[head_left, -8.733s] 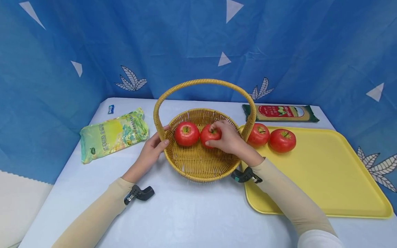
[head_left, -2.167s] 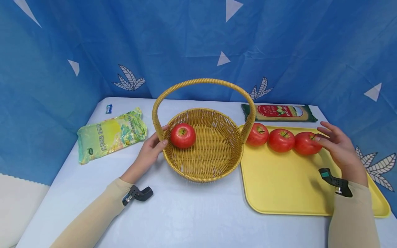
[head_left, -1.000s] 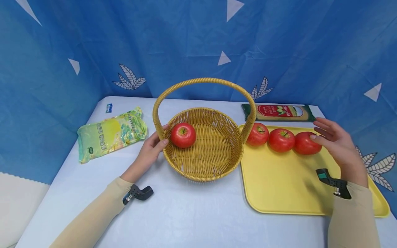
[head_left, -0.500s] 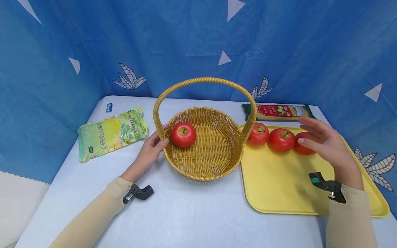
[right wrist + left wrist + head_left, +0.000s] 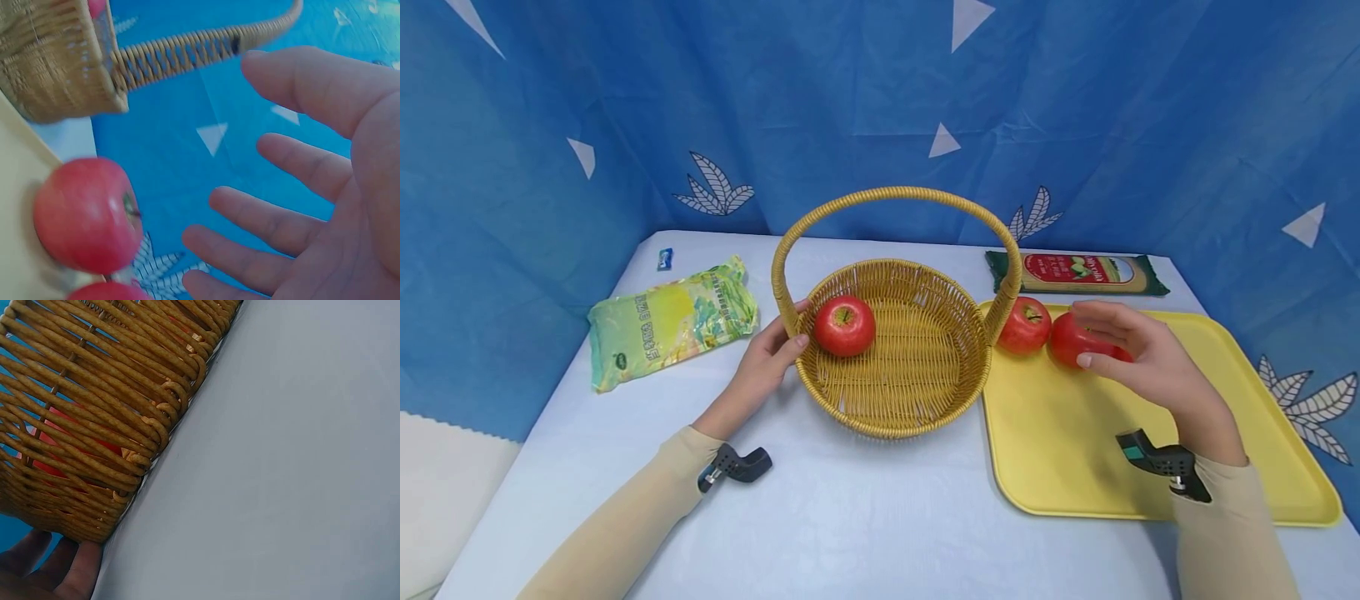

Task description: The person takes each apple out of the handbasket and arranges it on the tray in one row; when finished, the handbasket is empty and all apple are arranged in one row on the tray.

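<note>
A woven basket [image 5: 895, 392] with a tall arched handle stands mid-table, one red apple [image 5: 845, 326] lying in its left side. My left hand [image 5: 767, 358] grips the basket's left rim, thumb over the edge and fingers against the outer wall [image 5: 81, 562]. On the yellow tray [image 5: 1075, 467], three more apples line up along the back left; the leftmost apple [image 5: 1025, 327] shows fully beside the basket. My right hand [image 5: 1150, 358] hovers there with fingers spread, holding nothing. It partly covers the middle apple [image 5: 1066, 343] and hides most of the right one.
A green and yellow plastic packet [image 5: 673, 325] lies at the left, with a small blue wrapped piece [image 5: 665, 259] behind it. A long pasta packet [image 5: 1078, 273] lies behind the tray. Blue curtain [image 5: 865, 100] hangs around the table's back and sides.
An apple once under my right hand in the basket now sits at the right of the tray's row. My right hand has let it go and moved left. My left hand stays put.
</note>
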Motion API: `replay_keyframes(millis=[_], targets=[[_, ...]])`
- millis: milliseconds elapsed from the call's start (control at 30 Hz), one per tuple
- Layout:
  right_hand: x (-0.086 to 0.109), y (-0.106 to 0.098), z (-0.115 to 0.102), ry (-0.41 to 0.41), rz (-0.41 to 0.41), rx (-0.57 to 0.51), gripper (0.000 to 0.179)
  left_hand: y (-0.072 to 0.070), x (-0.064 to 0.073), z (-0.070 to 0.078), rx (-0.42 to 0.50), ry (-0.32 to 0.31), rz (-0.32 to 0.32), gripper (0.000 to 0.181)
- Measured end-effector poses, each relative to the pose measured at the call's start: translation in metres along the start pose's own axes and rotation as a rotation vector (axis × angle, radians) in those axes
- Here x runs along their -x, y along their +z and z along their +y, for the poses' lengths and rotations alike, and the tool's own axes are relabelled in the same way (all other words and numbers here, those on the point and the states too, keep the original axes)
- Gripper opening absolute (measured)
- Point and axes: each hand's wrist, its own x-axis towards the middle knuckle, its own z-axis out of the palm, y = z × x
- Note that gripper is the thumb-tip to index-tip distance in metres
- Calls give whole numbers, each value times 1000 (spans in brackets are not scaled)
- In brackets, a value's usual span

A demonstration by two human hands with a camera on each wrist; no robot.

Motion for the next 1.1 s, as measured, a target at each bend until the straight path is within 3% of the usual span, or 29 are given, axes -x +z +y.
replay_keyframes(millis=[367, 533, 767, 1100], targets=[[-4, 28, -24, -208, -80, -76, 57, 0, 0, 1, -11, 3, 3, 54], [-6, 41, -31, -239, -133, -105, 56, 0, -1, 0, -2, 5, 2, 54], [-16, 56, -46, -245, -206, -24, 49, -1, -1, 0, -4, -4, 4, 54], [-46, 79, -81, -302, -318, 66, 45, 0, -1, -1, 11, 0, 0, 54]])
